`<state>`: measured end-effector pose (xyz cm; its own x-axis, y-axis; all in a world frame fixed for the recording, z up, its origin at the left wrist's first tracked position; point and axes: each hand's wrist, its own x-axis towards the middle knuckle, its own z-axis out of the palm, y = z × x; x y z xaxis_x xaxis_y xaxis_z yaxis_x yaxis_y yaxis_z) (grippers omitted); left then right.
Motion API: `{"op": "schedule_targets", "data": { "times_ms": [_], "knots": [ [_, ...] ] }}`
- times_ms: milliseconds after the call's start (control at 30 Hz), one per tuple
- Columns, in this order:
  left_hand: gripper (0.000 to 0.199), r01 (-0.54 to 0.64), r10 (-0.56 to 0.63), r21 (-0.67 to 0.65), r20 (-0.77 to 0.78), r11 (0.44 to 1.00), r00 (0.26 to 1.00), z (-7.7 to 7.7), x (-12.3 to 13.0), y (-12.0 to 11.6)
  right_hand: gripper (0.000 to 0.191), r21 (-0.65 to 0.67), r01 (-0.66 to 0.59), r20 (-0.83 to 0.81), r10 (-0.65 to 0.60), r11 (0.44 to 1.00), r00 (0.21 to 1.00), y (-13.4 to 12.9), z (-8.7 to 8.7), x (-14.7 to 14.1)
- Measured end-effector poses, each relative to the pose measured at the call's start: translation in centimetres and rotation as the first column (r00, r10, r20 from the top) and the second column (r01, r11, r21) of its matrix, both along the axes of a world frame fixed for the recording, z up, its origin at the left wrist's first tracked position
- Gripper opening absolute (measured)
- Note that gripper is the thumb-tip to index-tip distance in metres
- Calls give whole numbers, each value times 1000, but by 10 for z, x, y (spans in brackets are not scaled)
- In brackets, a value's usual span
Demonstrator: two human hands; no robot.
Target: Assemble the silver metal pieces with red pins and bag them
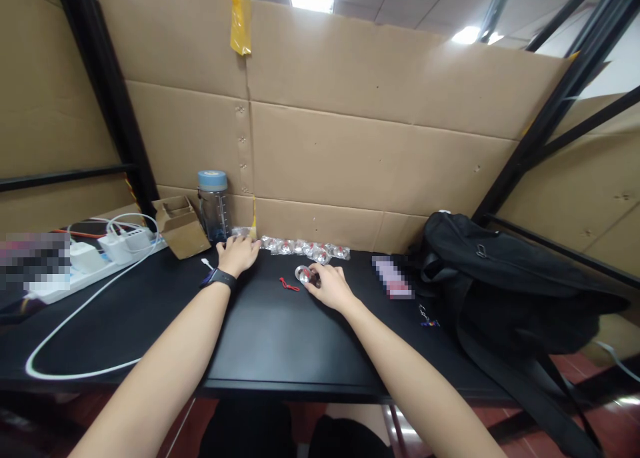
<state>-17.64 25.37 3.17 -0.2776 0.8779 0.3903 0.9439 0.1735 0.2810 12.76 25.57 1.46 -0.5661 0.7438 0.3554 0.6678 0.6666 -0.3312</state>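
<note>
My right hand [330, 286] is closed on a small round shiny silver piece with red on it [303, 275], held at or just above the black tabletop [295, 338]. The thumb and fingers cover its right side, so its kind is unclear. To its left lies a short knotted red cord [289, 285]. My left hand [238, 254] lies forward on the table with its fingers spread. Its fingertips are by a clear plastic packet [243, 231]; whether they touch it cannot be seen. Several clear-wrapped shiny round pieces [285, 246] form a row along the cardboard wall.
A blue-lidded bottle [213, 205] and an open cardboard box [181, 228] stand at back left, beside a white power strip [95, 268] with cables. On the right are a blurred-out phone-shaped thing [393, 277], a small keychain [428, 318] and a black backpack [500, 278].
</note>
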Motion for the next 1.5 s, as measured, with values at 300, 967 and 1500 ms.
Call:
{"op": "schedule_targets", "data": {
  "times_ms": [300,967,1500],
  "knots": [
    [24,647,-692,259,148,717,707,20,74,-9,33,-182,-31,-531,-72,983,844,3,13,5],
    [17,622,-657,266,60,736,751,22,113,-24,40,-163,-69,-582,-39,984,812,8,32,31],
    [14,714,-718,102,-5,692,696,13,104,-20,40,-199,-111,-499,-4,974,866,13,28,36]
  ]
}}
